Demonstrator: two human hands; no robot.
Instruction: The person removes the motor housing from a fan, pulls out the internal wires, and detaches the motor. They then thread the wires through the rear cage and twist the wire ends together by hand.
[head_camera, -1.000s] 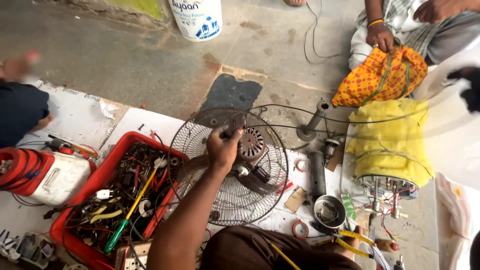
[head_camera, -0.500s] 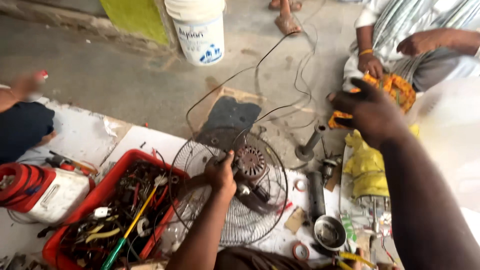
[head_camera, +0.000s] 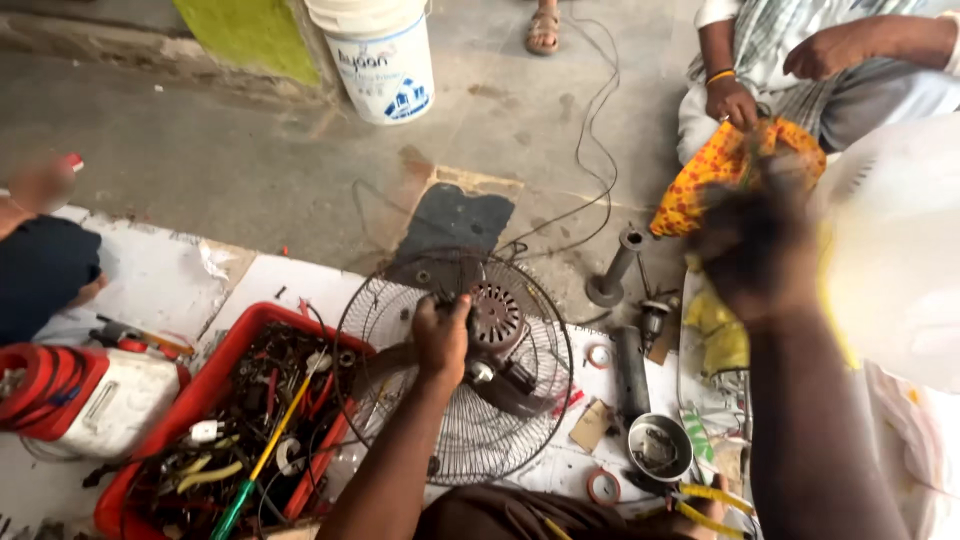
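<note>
Left hand (head_camera: 441, 338) grips the fan motor (head_camera: 497, 318) at the wire guard (head_camera: 455, 400) centre on the floor, w/ right hand (head_camera: 752, 250) raised & blurred, grip unclear; probably best to hold the motor steady.

Both forearms are bare, no sleeves, watch or rings visible; left hand (head_camera: 441, 338) sharp, right hand (head_camera: 752, 250) motion-blurred; brown garment at the lap.
</note>
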